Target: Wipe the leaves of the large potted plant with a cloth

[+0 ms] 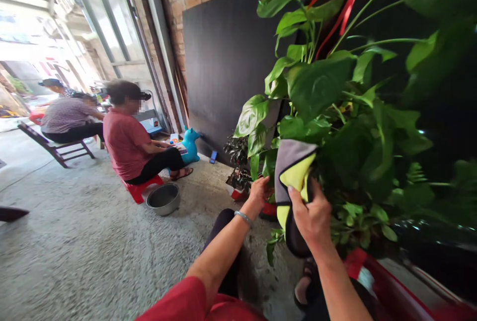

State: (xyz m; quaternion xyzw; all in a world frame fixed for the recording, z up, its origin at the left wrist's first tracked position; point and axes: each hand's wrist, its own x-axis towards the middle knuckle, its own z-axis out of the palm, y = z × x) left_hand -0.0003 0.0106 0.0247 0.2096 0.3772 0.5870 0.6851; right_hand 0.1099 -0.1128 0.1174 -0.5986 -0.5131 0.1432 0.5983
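two hands, right hand (313, 214) gripping cloth (294, 172), no writing

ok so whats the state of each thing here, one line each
cloth: held up against the plant leaves, folded
right hand: gripping the cloth
left hand: reaching into the lower leaves, grip unclear
plant: upright, leafy
metal bowl: upright on the floor
red stool: sat on by a person

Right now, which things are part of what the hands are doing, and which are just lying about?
In hand: cloth held by right hand; plant, its leaves at left hand.

Lying about: steel bowl, red stool, blue toy, phone, small potted plant.
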